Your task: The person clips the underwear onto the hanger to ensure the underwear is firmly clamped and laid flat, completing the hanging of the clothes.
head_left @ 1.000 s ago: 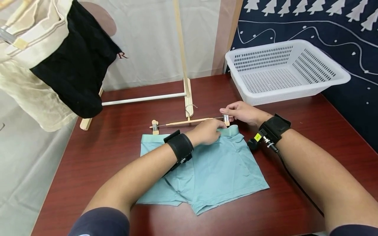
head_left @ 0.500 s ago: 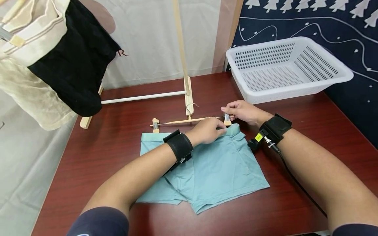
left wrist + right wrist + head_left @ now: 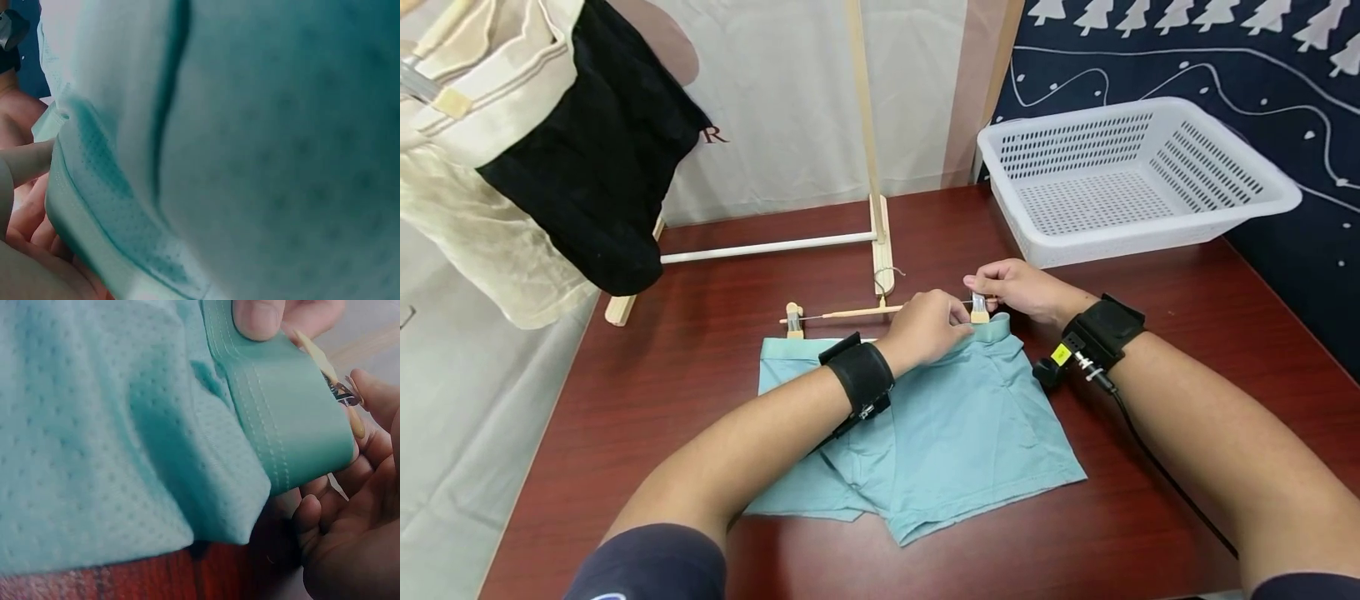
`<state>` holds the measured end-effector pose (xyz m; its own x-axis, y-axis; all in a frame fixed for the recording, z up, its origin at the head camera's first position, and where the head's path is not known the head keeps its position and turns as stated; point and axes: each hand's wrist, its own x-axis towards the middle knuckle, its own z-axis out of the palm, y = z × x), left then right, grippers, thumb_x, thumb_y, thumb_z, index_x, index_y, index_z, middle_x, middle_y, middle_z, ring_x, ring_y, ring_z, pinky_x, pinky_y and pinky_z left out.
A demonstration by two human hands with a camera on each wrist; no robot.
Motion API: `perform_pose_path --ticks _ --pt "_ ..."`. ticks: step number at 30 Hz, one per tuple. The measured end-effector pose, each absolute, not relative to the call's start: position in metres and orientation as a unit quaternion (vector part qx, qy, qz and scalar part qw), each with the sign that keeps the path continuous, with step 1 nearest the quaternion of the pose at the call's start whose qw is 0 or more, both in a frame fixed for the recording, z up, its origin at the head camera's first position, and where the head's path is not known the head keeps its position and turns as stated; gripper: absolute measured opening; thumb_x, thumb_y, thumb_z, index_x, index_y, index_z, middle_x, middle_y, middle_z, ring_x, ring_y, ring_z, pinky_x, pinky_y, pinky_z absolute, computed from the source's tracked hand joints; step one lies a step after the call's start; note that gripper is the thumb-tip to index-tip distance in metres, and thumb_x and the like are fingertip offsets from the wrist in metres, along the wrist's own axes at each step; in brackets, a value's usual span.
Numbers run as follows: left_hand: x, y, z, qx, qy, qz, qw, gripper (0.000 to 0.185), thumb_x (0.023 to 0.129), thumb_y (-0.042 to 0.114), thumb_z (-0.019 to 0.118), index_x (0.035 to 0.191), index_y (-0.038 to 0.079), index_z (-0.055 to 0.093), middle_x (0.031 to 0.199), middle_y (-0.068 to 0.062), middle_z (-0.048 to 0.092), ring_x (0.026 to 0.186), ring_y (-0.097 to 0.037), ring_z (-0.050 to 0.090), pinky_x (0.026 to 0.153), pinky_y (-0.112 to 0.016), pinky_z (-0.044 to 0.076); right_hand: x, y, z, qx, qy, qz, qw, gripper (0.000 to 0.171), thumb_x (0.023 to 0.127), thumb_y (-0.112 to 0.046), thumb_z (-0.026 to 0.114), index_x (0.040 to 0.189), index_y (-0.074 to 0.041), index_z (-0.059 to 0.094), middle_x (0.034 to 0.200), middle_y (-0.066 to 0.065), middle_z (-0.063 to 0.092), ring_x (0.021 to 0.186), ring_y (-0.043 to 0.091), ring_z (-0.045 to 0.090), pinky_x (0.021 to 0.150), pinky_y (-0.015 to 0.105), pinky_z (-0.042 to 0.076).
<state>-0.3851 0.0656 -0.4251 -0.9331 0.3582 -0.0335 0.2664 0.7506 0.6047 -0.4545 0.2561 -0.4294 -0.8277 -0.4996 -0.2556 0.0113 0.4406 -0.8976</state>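
Observation:
Light teal boxer briefs [image 3: 977, 433] lie spread on the table, waistband [image 3: 294, 406] away from the person. My left hand [image 3: 925, 327] pinches that waistband near its right end; its thumb [image 3: 257, 319] presses on the band in the right wrist view. Just beyond lies a wooden clip hanger [image 3: 857, 313] with a wire hook. My right hand [image 3: 1021, 287] pinches the hanger's right clip [image 3: 979, 312] between thumb and fingers, the clip's pad right at the waistband's top edge. The left clip [image 3: 794, 320] stands at the band's other end, untouched. Cloth fills most of the left wrist view.
Behind the hanger stands a wooden rack with a white crossbar [image 3: 767, 247] and an upright post [image 3: 867, 125]. Black and cream garments [image 3: 602, 158] hang at the left. A white plastic basket [image 3: 1142, 237] sits at the back right. A cable [image 3: 1172, 475] trails along the right forearm.
The right hand has brought the right clip slightly down to the waistband's edge. The left hand has shifted a little left, still pinching the band. The briefs lie nearly as before.

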Motion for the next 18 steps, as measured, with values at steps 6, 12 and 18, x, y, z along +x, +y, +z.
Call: perform_pose_path --ticks 6,12,18 --pt "-0.3894 0.0681 -0.4288 0.168 0.940 0.293 0.053 0.018 0.093 0.029 0.069 0.078 0.022 0.076 0.068 0.011 0.067 0.066 -0.009 0.061 0.064 -0.025 0.048 -0.4551 0.2565 -0.4317 -0.161 0.809 -0.505 0.254 0.034 0.102 -0.027 0.057 0.074 -0.008 0.056 0.063 -0.001 0.048 0.065 0.014 0.048 0.068 0.028 0.040" --pt "-0.3891 0.0665 -0.4276 0.160 0.939 0.300 0.054 0.015 0.095 0.029 0.068 0.086 0.021 0.077 0.076 0.011 0.070 0.070 -0.006 0.062 0.066 -0.024 0.048 -0.4531 0.2571 -0.4325 -0.157 0.831 -0.476 0.242 0.036 0.101 -0.033 0.060 0.077 -0.007 0.057 0.065 0.002 0.048 0.066 0.018 0.050 0.066 0.030 0.040" --pt "-0.3889 0.0648 -0.4260 0.171 0.937 0.297 0.058 0.015 0.097 0.027 0.066 0.090 0.021 0.077 0.076 0.010 0.070 0.069 -0.005 0.061 0.067 -0.024 0.047 -0.4531 0.2617 -0.4333 -0.169 0.859 -0.426 0.227 0.039 0.100 -0.042 0.058 0.083 -0.007 0.063 0.069 0.002 0.047 0.072 0.021 0.049 0.068 0.031 0.039"
